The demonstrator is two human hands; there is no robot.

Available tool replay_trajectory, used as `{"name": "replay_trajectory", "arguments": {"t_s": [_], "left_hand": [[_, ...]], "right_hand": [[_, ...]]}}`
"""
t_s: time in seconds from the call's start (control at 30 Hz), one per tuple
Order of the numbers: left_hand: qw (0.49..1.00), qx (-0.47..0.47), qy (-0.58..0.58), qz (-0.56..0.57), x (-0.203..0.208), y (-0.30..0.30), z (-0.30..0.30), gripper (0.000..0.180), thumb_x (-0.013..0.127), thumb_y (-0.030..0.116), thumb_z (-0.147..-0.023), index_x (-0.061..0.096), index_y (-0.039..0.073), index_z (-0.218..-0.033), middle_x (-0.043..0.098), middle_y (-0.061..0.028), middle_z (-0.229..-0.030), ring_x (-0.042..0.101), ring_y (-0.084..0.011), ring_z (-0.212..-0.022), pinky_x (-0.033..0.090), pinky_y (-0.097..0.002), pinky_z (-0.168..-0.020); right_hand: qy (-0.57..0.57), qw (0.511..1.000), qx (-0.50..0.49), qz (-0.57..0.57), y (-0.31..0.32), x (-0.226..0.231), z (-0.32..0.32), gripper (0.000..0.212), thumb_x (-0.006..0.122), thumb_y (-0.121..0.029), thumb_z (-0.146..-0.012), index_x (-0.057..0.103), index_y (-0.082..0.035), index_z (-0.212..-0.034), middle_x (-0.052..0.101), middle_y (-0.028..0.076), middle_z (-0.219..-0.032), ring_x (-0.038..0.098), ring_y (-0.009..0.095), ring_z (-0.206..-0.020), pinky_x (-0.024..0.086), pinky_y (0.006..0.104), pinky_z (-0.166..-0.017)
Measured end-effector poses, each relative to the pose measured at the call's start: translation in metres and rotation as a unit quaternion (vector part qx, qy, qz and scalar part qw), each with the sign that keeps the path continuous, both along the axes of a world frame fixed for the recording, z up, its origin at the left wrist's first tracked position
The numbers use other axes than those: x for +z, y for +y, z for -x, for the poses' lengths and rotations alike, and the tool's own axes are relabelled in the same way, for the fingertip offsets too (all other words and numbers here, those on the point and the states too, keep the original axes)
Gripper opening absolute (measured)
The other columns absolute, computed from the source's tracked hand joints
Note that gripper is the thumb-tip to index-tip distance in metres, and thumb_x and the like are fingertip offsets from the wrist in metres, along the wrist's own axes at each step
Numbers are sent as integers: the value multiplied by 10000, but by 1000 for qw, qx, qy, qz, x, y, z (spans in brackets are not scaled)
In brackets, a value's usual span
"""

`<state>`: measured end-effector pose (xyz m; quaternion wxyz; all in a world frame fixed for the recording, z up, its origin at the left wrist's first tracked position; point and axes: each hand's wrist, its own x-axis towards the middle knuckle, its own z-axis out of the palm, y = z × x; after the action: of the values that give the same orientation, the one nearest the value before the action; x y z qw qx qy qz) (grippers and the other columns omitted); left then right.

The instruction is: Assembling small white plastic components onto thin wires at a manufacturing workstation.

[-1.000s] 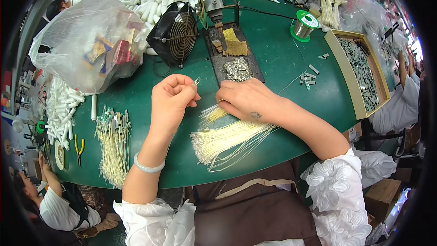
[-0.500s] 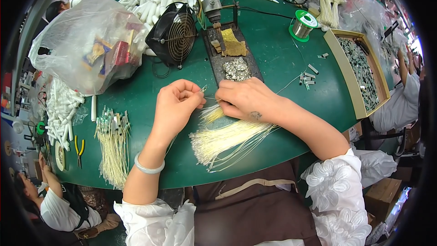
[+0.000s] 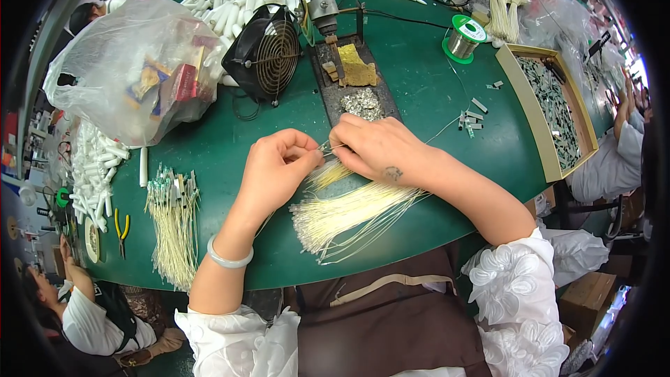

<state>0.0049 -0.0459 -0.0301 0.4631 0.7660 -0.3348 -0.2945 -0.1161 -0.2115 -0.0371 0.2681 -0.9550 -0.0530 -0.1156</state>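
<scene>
My left hand (image 3: 279, 169) is closed in a pinch on a small circuit board (image 3: 323, 147), mostly hidden by the fingertips. A pale wire hangs below that hand beside the wrist. Close against it, my right hand (image 3: 380, 150) pinches a thin wire; the solder strand from the spool (image 3: 466, 36) runs up to this hand. Both hands meet just in front of a soldering stand (image 3: 324, 87) with a heap of solder scraps (image 3: 361, 104) and a yellow sponge (image 3: 357, 66). Beneath my right hand lies a spread bundle of pale yellow wires (image 3: 342, 218).
Wires with boards attached (image 3: 172, 223) lie at left, near yellow-handled pliers (image 3: 122, 234). A black fan (image 3: 269, 56) and a plastic bag (image 3: 132, 63) stand behind. Loose small boards (image 3: 472, 119) and a box of boards (image 3: 507, 63) are at right. A person (image 3: 98, 314) sits at lower left.
My left hand has moved slightly right and down, bringing the circuit board up to the fingertips of my right hand. My right hand has barely shifted.
</scene>
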Motion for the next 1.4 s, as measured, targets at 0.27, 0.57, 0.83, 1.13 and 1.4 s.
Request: {"name": "replay_trajectory", "arguments": {"t_s": [0.27, 0.57, 0.83, 1.13, 1.4], "left_hand": [[997, -17, 78, -7, 0, -2, 3, 102, 617, 17, -843, 587, -61, -902, 680, -102, -804, 653, -121, -764, 510, -225, -696], [980, 16, 186, 75, -6, -5, 9, 67, 601, -1, -838, 576, -52, -873, 653, -74, -737, 615, -102, -669, 486, -219, -633], [990, 68, 67, 99, -13, -7, 13, 61, 642, 27, -778, 605, -20, -764, 578, 34, -595, 445, 8, -521, 324, -165, -474], [997, 41, 0, 63, -3, -6, 18, 53, 637, 17, -800, 603, -21, -785, 589, 19, -623, 505, -12, -562, 363, -155, -515], [996, 35, -60, 55, -2, -7, 18, 53, 643, 15, -775, 609, -20, -754, 593, 23, -613, 490, -6, -556, 363, -160, -514]], "right_hand": [[-20, 1000, -14, -3, 1, 2, 0, 113, 572, -154, -861, 521, -68, -913, 532, 103, -866, 577, 315, -686, 467, 419, -584], [-36, 999, -29, -6, 2, 1, -1, 109, 576, -160, -861, 524, -75, -908, 529, 89, -875, 576, 310, -680, 469, 413, -576], [52, 955, -94, -276, 0, 11, 1, 161, 589, -166, -874, 595, -7, -892, 462, 29, -596, 409, 101, -555, 360, 286, -524], [50, 951, -76, -296, 1, 7, 1, 180, 597, -160, -867, 626, 17, -873, 483, 14, -606, 397, 67, -570, 350, 269, -518], [52, 951, -76, -296, 0, 6, 0, 161, 604, -151, -855, 632, 8, -855, 522, 26, -619, 420, 71, -562, 361, 271, -513]]}}
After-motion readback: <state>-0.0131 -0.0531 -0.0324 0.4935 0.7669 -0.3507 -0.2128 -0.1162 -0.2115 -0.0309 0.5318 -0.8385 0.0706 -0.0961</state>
